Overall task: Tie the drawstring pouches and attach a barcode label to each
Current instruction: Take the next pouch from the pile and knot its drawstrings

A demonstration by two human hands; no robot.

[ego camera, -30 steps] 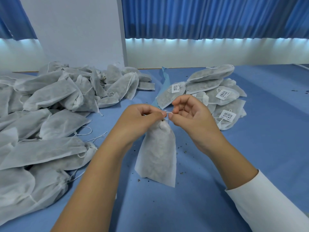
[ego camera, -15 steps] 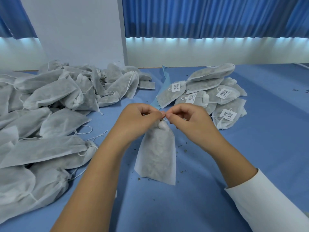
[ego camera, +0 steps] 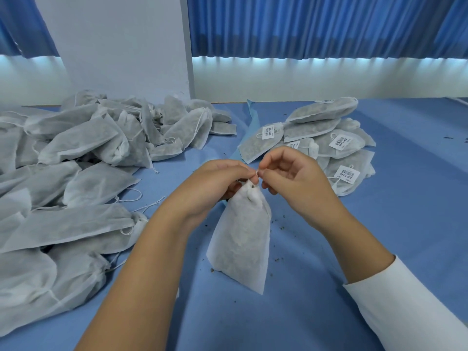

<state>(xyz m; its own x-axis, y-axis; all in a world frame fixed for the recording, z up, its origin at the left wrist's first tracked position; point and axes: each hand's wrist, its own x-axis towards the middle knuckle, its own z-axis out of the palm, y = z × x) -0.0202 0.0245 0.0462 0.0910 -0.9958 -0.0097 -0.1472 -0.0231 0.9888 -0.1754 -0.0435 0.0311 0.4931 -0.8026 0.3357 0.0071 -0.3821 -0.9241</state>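
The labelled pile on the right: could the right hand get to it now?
Probably yes once freed: the right hand pinches the string of the pouch, but nothing lies between it and the labelled pile just beyond.

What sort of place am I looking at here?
Likely a packing workstation: a heap of unlabelled pouches on a blue table, a stack of barcode-labelled pouches, and another pouch being tied.

Left hand (ego camera: 215,184) and right hand (ego camera: 293,178) meet at the fingertips (both pinching the drawstring (ego camera: 257,173)).

Grey-white pouches (ego camera: 76,178), barcode-striped white labels (ego camera: 340,142), blue table (ego camera: 405,236), blue curtains (ego camera: 316,26)
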